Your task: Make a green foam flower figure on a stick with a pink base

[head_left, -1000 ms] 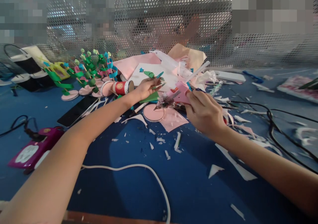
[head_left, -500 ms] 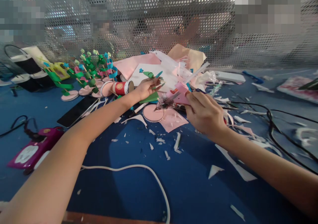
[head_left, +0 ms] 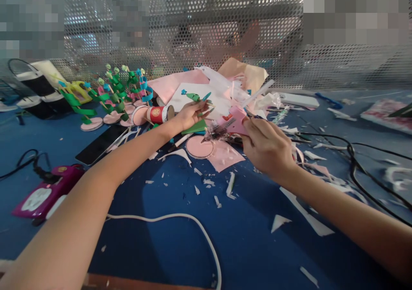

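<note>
My right hand [head_left: 268,146] is closed around a pink hot glue gun [head_left: 237,118]. A translucent glue stick [head_left: 261,95] juts up behind the gun. Its dark nozzle, partly wrapped in crinkled clear plastic, points down at a round pink disc [head_left: 199,147] on the table; whether they touch I cannot tell. My left hand [head_left: 189,116] pinches a paper plant [head_left: 193,97] with curled green strips and a small blue star, held sideways left of the gun. Its stick is mostly hidden by my fingers.
Finished-looking paper plants [head_left: 119,90] on pink discs stand at the left by a red-and-white paper roll [head_left: 160,114]. A black phone [head_left: 100,144], a purple power strip [head_left: 48,191], a white cable [head_left: 180,215], black cables [head_left: 350,152] and paper scraps lie around. A perforated metal screen [head_left: 193,37] rises behind.
Both hands keep their grips and almost the same places. The whole view has shifted very slightly, with nothing taken up or let go.
</note>
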Tool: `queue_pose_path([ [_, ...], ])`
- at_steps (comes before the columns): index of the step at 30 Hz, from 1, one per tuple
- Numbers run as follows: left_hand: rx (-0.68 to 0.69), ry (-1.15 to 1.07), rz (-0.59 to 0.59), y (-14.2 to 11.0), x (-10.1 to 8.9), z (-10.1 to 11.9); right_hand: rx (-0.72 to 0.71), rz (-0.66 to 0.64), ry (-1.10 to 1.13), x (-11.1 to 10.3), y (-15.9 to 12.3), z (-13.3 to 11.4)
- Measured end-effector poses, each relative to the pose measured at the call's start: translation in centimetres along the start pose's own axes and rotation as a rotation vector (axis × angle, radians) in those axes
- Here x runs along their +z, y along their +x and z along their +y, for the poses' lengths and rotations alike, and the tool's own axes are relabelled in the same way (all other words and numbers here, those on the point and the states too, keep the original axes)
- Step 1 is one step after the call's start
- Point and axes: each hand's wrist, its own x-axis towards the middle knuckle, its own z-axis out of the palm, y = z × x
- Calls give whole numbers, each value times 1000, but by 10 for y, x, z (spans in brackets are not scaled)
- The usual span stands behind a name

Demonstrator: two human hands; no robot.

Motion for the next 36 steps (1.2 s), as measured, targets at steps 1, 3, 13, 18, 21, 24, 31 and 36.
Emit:
queue_pose_path([
  [1, 4, 1, -1, 0, 0, 0, 3, -6, 4, 0, 0, 0],
  [3, 11, 1, -2, -1, 1, 0, 18, -25, 12, 1, 1, -1],
  [13, 9, -11, 1, -2, 2, 1, 27, -39, 85, 1, 3, -5],
  [18, 14, 17, -8, -3, 2, 1, 1, -23, 81, -6, 1, -2],
  [21, 20, 2, -7, -3, 2, 1, 14, -3, 67, -7, 1, 0],
  [24, 17, -11, -4, -3, 1, 1, 44, -32, 31, -5, 1, 1],
  [31, 11, -6, -15, -4, 1, 1, 34, -42, 65, 3, 2, -2],
  [36, 3, -5, -10, -4, 2, 2, 9, -41, 95, 4, 2, -5],
])
